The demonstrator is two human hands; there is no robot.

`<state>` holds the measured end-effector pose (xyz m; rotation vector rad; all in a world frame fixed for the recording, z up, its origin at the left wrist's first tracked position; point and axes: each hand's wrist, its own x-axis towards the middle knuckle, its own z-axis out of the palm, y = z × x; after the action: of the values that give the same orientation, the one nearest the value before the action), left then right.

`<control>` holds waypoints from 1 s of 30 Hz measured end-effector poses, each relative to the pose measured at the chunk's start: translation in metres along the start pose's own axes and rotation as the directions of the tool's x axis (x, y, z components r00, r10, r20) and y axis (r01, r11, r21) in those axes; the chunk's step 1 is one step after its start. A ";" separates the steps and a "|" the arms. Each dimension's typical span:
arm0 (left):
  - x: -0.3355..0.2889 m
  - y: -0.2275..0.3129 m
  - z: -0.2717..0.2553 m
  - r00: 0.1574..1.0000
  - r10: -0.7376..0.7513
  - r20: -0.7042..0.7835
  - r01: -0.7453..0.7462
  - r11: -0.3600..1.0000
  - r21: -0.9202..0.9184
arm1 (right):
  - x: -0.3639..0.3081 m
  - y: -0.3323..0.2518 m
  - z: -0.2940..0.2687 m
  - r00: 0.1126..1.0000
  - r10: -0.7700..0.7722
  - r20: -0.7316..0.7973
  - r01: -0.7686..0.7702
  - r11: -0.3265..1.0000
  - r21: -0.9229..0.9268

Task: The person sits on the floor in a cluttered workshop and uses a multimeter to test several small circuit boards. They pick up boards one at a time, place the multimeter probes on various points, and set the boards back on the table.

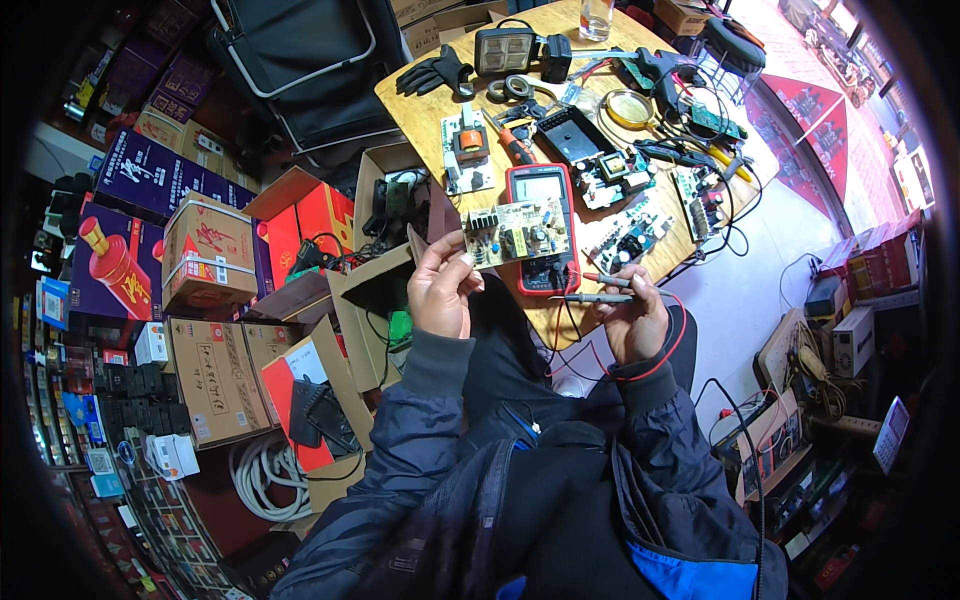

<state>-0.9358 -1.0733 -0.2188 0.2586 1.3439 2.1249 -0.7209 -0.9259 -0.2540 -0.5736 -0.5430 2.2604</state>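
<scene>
Between the thumb and fingers of my left hand (443,285) is the left edge of a circuit board (516,232), component side up. The board hangs over the middle of a red multimeter (541,185), hiding part of its face. My right hand (634,318) is closed round two test probes (596,297), one red and one dark, their tips pointing left below the board and apart from it. A red lead (684,335) loops past my right wrist. Left of the multimeter lies another circuit board (467,150) with an orange transformer, beside a screwdriver (517,146).
More circuit boards (632,232), a black plastic housing (574,133), a solder spool (629,109) and tangled cables cover the wooden table (420,110). A work lamp (505,52) and black glove (434,73) lie at the far side. Open cardboard boxes (375,290) crowd my left.
</scene>
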 end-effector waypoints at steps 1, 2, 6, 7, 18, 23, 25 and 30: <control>-0.001 0.000 0.001 1.000 -0.014 -0.006 0.014 1.000 -0.009 | 0.000 0.000 0.000 1.000 0.000 0.005 0.000 1.000 0.008; -0.001 0.000 0.002 1.000 -0.025 -0.010 0.025 1.000 -0.018 | 0.000 0.000 0.000 1.000 -0.004 -0.011 0.004 1.000 -0.009; -0.003 -0.001 0.003 0.999 -0.034 -0.003 0.034 0.999 -0.036 | 0.000 0.000 -0.001 1.000 -0.014 -0.025 0.013 1.000 -0.020; -0.003 0.000 0.003 0.999 -0.032 0.001 0.032 0.999 -0.036 | 0.000 0.000 -0.001 1.000 -0.014 -0.027 0.013 1.000 -0.024; -0.010 0.001 0.004 0.998 -0.054 0.014 0.055 0.997 -0.053 | 0.002 -0.023 0.009 0.995 -0.026 -0.098 0.038 0.992 0.118; -0.014 0.001 0.008 0.994 -0.098 0.049 0.103 0.989 -0.102 | 0.000 -0.048 0.018 1.000 -0.020 0.003 0.020 0.999 0.027; -0.016 0.001 0.010 0.991 -0.122 0.061 0.128 0.985 -0.118 | -0.001 -0.052 0.021 0.996 0.051 0.075 -0.052 0.999 0.011; -0.024 -0.004 0.017 0.979 -0.163 0.123 0.180 0.974 -0.139 | -0.009 -0.045 0.031 0.992 0.094 0.079 -0.073 0.969 -0.237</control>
<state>-0.9070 -1.0732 -0.2107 0.1888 1.0961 2.0228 -0.7074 -0.9102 -0.2024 -0.6224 -0.8531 2.3265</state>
